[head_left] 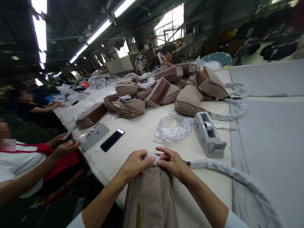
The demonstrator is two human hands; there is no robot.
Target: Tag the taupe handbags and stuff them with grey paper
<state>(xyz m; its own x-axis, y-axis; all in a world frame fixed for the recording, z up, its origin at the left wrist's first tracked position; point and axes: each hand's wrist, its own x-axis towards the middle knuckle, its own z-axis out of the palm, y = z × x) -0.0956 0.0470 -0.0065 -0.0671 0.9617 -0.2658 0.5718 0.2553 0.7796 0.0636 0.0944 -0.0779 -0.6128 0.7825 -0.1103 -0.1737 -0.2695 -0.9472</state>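
Bench (pixel 138 136) runs wide | bag heap (pixel 159 92) sits farther back, seemingly leaving elbow room | striped bag (pixel 151 197) lies up close, its far end under both hands | tape dispenser (pixel 203 132) stands beyond, likely for quick reach | left hand (pixel 135 163), right hand (pixel 173 164): each grip pinched nearly closed on white slip (pixel 153 158), apparently steadying it!

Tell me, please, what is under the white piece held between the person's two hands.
The taupe bag shows right at its lower edge; what the white piece, left hand and right hand cover cannot be seen.
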